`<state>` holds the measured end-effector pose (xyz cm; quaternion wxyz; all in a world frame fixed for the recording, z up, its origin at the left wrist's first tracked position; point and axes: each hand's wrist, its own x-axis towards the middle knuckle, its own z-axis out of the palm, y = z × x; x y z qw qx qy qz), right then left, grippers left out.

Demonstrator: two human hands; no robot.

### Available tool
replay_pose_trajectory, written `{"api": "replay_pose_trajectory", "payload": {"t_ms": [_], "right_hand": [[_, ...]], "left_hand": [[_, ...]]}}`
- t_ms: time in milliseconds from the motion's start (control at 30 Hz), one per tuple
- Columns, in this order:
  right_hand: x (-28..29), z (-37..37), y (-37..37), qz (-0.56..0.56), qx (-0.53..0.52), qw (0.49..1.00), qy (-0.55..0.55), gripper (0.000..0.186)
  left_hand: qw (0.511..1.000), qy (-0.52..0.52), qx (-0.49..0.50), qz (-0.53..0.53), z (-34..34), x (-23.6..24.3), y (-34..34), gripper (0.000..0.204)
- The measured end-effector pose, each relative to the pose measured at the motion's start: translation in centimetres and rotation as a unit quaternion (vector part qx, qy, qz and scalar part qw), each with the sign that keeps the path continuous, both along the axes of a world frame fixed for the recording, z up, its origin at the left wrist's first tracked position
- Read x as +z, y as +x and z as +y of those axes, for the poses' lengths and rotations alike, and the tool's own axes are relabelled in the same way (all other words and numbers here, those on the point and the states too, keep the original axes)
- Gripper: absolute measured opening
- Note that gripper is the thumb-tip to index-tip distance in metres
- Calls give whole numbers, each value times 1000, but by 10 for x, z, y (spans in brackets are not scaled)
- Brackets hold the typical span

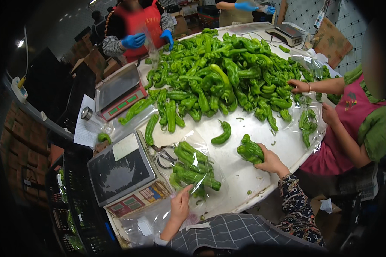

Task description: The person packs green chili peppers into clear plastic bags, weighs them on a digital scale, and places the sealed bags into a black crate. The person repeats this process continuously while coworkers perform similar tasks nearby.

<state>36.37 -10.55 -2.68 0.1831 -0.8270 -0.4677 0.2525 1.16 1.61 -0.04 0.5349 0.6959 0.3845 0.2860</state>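
My left hand (180, 209) is closed on the edge of a clear plastic bag (215, 171), which lies on the white table. Several long green peppers (194, 165) are inside the bag. To the right of it, my right hand (272, 162) grips a crumpled-looking green pepper (249, 150) just above the tabletop; whether it is one pepper or two, I cannot tell. A single curved pepper (221, 132) lies on the table ahead, between the bag and the heap. A pair of dark-handled scissors (165, 156) rests against the bag's left side.
A big heap of green peppers (227, 73) covers the table's middle. A scale (122, 169) stands at my left, with a red-fronted scale (119, 96) beyond. At right, a co-worker's hand (299, 86) reaches into the heap beside another bag (306, 122). Blue-gloved hands (133, 41) work across the table.
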Motion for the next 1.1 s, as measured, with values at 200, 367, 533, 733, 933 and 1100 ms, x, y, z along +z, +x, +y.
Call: {"api": "replay_pose_trajectory", "payload": {"t_ms": [200, 367, 533, 733, 933, 1100], "right_hand": [[-8, 19, -32, -160, 54, 984, 59, 89], [10, 24, -53, 26, -24, 983, 180, 72], [80, -5, -78, 367, 93, 914, 146, 80], [70, 19, -121, 343, 193, 916, 84, 73], [45, 32, -151, -31, 41, 969, 243, 68], [39, 40, -194, 75, 109, 962, 237, 69]], "left_hand": [[1000, 12, -5, 24, -1, 1, -4, 27], [993, -45, -23, 104, 0, 20, -6, 28], [1000, -4, -3, -15, 4, 4, 6, 33], [993, -81, 15, -84, 0, 16, 13, 37], [998, 37, 5, -43, -7, 15, 18, 37], [988, 151, -16, 16, -7, 18, 25, 32]]}}
